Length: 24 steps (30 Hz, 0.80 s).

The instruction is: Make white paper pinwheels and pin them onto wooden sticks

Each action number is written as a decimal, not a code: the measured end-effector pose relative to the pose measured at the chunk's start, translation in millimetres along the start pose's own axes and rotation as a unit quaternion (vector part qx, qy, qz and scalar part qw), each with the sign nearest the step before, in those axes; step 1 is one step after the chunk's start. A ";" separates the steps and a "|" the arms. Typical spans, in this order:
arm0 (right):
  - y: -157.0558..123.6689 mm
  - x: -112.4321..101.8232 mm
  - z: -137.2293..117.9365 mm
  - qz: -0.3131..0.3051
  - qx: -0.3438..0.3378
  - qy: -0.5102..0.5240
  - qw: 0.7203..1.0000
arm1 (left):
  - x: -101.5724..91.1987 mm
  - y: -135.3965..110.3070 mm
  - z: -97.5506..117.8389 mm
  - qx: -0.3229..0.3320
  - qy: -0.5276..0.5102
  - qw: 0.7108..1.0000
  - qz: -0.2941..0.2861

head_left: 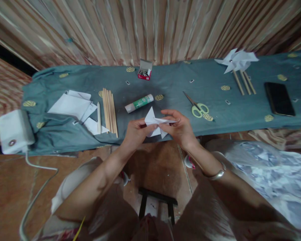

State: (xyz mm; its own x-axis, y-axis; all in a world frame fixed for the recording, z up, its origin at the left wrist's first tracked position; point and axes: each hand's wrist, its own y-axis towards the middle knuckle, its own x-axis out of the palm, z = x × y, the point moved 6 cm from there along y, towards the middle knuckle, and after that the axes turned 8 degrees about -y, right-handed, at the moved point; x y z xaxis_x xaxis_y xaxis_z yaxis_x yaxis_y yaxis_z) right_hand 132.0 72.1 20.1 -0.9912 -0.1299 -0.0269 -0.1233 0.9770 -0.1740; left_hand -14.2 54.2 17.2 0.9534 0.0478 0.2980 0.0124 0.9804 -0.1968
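Note:
Between both hands, over the table's front edge, is a white paper pinwheel (151, 117) with folded, pointed blades. My left hand (137, 132) grips its left side, thumb pressed on the paper near the centre. On the other side my right hand (180, 129) pinches a blade, its thumb also close to the centre. Just beyond the hands lies a green and white glue stick (139, 103). Scissors with light green handles (197, 107) rest past my right hand. Left of my left hand are several wooden sticks (109, 112) side by side.
White paper pieces (71, 105) and a white pen-like stick (99, 117) lie left. An open red box (144, 72) of small metal pieces stands at the back. Finished pinwheels (237, 62) on sticks and a black phone (279, 98) lie right. A white corded device (15, 132) sits at the left end.

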 end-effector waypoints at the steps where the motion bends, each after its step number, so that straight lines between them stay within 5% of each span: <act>1: -0.2 0.8 0.3 -0.005 0.002 -0.001 1.000 | -0.4 -0.2 0.3 0.001 0.000 1.000 -0.001; 12: 3.5 0.9 -10.7 -0.029 -0.018 0.011 0.999 | -16.9 -2.5 13.7 -0.010 -0.032 0.998 0.059; 18: 18.2 -15.8 -16.2 0.026 -0.052 -0.006 0.998 | -37.8 -4.7 23.8 -0.002 -0.060 0.992 0.108; 24: 37.3 -7.9 -13.5 0.054 -0.080 -0.012 0.995 | -65.7 -5.1 39.5 0.022 -0.096 0.984 0.151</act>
State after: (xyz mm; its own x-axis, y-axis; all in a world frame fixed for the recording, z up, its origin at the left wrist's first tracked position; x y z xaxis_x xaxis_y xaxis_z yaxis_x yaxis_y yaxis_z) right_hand 134.5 111.9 27.2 -0.9978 -0.0240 -0.0613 -0.0234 0.9997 -0.0096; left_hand -88.8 53.6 35.5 0.8369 0.3701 0.4033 -0.2803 0.9226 -0.2651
